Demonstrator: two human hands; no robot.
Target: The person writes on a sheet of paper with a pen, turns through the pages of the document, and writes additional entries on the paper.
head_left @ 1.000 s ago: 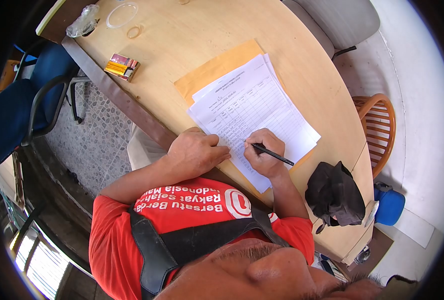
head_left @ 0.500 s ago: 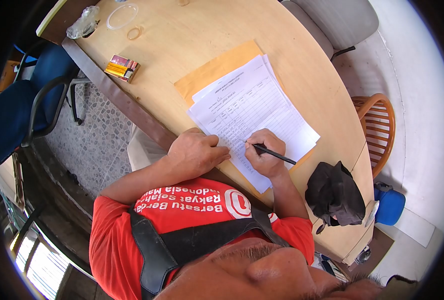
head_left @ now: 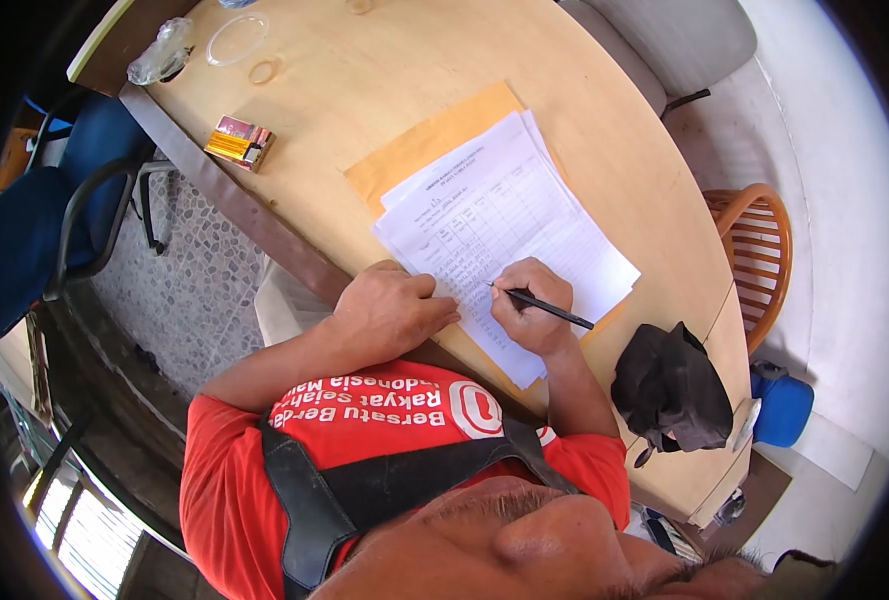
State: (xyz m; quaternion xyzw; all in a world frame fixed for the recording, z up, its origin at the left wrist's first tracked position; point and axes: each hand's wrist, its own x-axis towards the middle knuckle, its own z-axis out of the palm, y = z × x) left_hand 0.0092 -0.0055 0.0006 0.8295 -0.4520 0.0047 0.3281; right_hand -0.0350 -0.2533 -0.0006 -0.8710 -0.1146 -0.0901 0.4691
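A black pen [head_left: 557, 309] is pinched in my right hand [head_left: 533, 305], with its tip on a printed form [head_left: 485, 225] that has a table and rows of handwriting. My left hand [head_left: 390, 312] rests with curled fingers at the form's lower left edge and holds nothing that shows. Beneath the form lie more white sheets [head_left: 620, 270], stacked at a slight angle. A brown envelope [head_left: 370, 172] sticks out from under the stack at its top and sides.
On the curved wooden desk [head_left: 365, 70] lie a cigarette pack with a yellow lighter [head_left: 237, 145], a clear plastic lid [head_left: 237, 40], a crumpled plastic bag [head_left: 162, 52] and a black cloth item [head_left: 673, 385]. Around it stand a blue office chair [head_left: 105, 150] and a wooden-slatted chair [head_left: 765, 265].
The view has shifted very slightly, so the desk items sit a little further left. My hands keep nearly the same place, with the pen still at the handwritten rows.
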